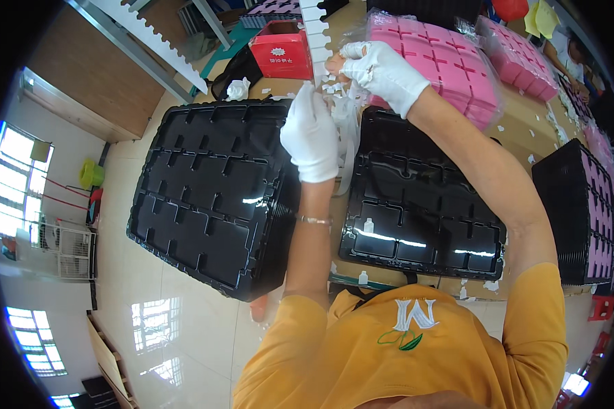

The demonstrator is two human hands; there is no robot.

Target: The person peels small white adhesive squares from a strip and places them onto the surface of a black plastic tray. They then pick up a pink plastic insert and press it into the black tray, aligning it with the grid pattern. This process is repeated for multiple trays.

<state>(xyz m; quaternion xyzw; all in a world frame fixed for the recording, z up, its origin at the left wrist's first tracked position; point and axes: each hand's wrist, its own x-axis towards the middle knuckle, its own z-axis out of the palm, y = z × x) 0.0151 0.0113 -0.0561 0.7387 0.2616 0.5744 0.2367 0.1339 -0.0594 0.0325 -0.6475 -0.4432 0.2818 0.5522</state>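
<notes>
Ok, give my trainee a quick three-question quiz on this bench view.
1. True or false: both hands wear white gloves.
2. What colour is the foam sheet behind the right hand? A) blue B) pink C) green
3. Fill in: the two big trays under the arms are ____.

Key:
1. True: left hand and right hand are both gloved.
2. B: the foam sheet is pink, wrapped in clear plastic.
3. Black: left tray, right tray.
</notes>
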